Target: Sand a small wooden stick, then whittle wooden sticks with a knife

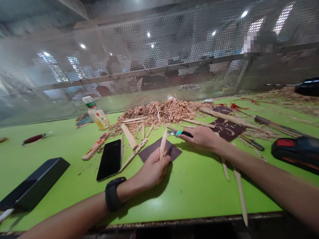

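Observation:
My left hand [153, 169] is closed around a slim pale wooden stick [163, 143] that points up and away, over a dark sheet of sandpaper [171, 151] lying on the green table [194, 189]. A black watch sits on that wrist. My right hand [203, 137] reaches across the table and rests on a small knife [179, 133] with a teal and black handle, its fingers curled over the handle. A big heap of wood shavings [161, 113] lies just beyond both hands.
A black phone [109, 159], several carved sticks [134, 151], a drink bottle [96, 114], a black box [35, 184], a second dark sandpaper sheet [228, 129] and a black and red tool [296, 152] lie around. Perforated metal mesh [174, 59] walls off the far side.

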Tool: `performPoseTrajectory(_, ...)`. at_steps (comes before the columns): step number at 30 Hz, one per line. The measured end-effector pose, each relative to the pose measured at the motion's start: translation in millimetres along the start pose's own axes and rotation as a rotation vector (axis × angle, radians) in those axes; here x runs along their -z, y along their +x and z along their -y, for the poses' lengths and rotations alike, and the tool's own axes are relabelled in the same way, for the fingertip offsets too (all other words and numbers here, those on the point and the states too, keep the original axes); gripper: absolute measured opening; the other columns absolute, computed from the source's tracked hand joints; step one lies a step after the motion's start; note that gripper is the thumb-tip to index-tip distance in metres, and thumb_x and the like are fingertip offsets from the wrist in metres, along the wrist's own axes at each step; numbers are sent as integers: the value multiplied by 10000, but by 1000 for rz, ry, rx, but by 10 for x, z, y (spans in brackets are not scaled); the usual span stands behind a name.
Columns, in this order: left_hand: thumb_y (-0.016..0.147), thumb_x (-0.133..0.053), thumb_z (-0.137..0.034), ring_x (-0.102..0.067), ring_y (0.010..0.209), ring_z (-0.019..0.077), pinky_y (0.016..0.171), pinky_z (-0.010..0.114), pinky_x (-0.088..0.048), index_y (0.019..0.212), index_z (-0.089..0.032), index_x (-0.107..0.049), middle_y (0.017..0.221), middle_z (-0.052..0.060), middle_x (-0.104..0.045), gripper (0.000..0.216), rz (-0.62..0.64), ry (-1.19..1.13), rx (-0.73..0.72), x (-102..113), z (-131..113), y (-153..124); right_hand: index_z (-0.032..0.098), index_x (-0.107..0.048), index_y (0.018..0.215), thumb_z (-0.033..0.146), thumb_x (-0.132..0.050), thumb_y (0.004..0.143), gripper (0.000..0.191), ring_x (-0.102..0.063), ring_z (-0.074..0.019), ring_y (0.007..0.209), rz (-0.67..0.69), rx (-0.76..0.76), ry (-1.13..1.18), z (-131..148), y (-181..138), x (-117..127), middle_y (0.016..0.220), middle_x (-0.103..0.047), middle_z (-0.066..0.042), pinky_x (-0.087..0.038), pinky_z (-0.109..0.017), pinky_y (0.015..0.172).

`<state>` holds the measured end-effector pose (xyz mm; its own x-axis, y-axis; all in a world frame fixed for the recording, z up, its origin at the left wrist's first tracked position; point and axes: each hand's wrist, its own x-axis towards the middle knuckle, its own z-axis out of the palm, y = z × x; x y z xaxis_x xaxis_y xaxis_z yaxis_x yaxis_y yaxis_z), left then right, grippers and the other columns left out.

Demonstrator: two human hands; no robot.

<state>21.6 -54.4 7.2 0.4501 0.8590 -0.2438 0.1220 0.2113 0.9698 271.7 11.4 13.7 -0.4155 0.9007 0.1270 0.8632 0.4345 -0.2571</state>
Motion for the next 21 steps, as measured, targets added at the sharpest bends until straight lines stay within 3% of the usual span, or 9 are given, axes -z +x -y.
performPoseTrajectory(3,950,-646,-453,-191,347,45,321,140,-213,912,-276,-329,494,-163,-344,365,55,-17,-16,4,20,-16,181,-756,937,851,-154,1004,903,-621,-216,585,-77,-100,53,-163,-29,103,773,-735,-126,-402,-325,555)
performPoseTrajectory(6,938,-643,-470,-197,352,58,293,146,-240,913,-283,-316,501,-157,-363,378,42,-18,-33,28,30,14,173,-749,982,879,-130,983,940,-625,-213,584,-156,-46,169,-138,-62,100,731,-722,-108,-407,-323,548)
performPoseTrajectory(13,916,-660,-526,-281,347,73,296,157,-330,963,-278,-369,502,-154,-388,386,15,8,-69,53,53,56,201,-673,872,843,-161,1014,833,-601,-203,594,-22,213,143,308,-81,-118,738,-708,-92,-380,-318,562)
performPoseTrajectory(17,924,-638,-591,-297,330,82,291,160,-338,950,-283,-356,466,-157,-399,419,31,57,-72,45,90,39,191,-667,896,783,-198,1055,771,-626,-224,645,14,235,111,337,-103,-164,765,-724,-104,-396,-334,614)
performPoseTrajectory(21,957,-591,-519,-301,308,96,275,159,-315,993,-278,-383,435,-154,-406,321,30,83,-79,52,90,37,188,-687,939,746,-225,1075,737,-628,-235,651,0,256,48,275,-98,-184,750,-726,-102,-370,-335,621)
